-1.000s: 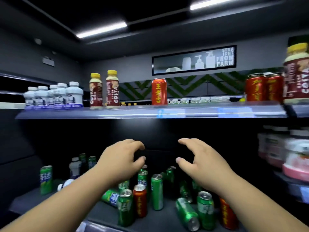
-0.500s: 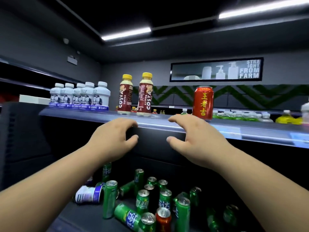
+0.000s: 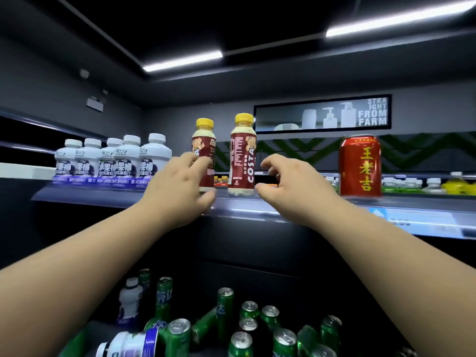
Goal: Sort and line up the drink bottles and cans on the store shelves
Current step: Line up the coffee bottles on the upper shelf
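Observation:
Two brown Costa coffee bottles with yellow caps stand on the upper shelf [image 3: 85, 195]. My left hand [image 3: 177, 194] has its fingers and thumb spread around the lower part of the left Costa bottle [image 3: 204, 143], without a closed grip. Beside the right Costa bottle [image 3: 242, 155], my right hand [image 3: 293, 188] is open with curled fingers, a small gap from it. A row of several white juice bottles [image 3: 116, 161] stands to the left. One red can [image 3: 360, 166] stands to the right.
On the lower shelf lie and stand several green cans [image 3: 283, 338] in disorder. One white bottle [image 3: 128, 343] lies on its side there and another white bottle [image 3: 130, 302] is upright. Price tags [image 3: 417, 220] line the upper shelf's front edge.
Both hands rose from in front of the lower shelf up to the upper shelf. They now flank the two Costa bottles. The view tilted upward and came closer.

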{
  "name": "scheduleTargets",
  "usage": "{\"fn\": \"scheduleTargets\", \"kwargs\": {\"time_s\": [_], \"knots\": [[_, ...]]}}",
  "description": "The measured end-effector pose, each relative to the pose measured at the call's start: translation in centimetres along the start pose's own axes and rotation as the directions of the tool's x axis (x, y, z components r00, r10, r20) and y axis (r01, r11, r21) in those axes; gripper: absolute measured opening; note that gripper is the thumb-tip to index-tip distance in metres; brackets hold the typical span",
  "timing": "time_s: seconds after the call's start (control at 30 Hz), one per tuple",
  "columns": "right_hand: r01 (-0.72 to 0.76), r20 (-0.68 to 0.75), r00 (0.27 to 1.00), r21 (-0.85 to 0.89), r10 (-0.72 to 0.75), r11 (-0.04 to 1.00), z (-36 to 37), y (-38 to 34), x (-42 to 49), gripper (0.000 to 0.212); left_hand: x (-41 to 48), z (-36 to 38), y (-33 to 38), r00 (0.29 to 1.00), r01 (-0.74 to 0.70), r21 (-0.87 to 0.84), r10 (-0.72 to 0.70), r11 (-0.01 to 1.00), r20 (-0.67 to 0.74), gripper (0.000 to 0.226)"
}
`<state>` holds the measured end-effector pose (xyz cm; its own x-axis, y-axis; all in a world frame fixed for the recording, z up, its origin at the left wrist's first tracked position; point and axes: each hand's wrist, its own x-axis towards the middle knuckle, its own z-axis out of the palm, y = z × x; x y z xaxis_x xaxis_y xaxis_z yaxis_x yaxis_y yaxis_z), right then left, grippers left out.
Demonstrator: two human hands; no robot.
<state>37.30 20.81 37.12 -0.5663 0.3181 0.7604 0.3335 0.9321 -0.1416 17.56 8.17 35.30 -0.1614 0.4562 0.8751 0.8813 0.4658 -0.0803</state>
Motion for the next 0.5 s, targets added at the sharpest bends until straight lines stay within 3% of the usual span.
{"fn": "scheduleTargets", "kwargs": {"time_s": [0.13, 0.27, 0.37, 0.5], "knots": [[-0.133, -0.069, 0.987, 0.134, 0.143, 0.982, 2.4, -2.8, 4.3, 0.054, 3.8, 3.1, -1.7, 0.989, 0.105, -0.206, -0.123, 0.973, -0.077, 0.081], [-0.303, -0.111, 0.941, 0.145, 0.320, 0.942, 5.6, -3.8, 6.2, 0.073, 5.6, 6.0, -3.0, 0.957, 0.267, -0.421, -0.291, 0.867, 0.007, 0.097], [-0.343, -0.112, 0.930, 0.079, 0.350, 0.936, 6.5, -3.7, 6.2, 0.073, 6.0, 6.8, -3.7, 0.959, 0.282, -0.465, -0.266, 0.839, 0.101, 0.098], [-0.373, -0.126, 0.916, 0.073, 0.380, 0.925, 6.6, -3.9, 6.3, 0.067, 6.1, 7.0, -4.5, 0.962, 0.270, -0.487, -0.251, 0.830, 0.104, 0.090]]}}
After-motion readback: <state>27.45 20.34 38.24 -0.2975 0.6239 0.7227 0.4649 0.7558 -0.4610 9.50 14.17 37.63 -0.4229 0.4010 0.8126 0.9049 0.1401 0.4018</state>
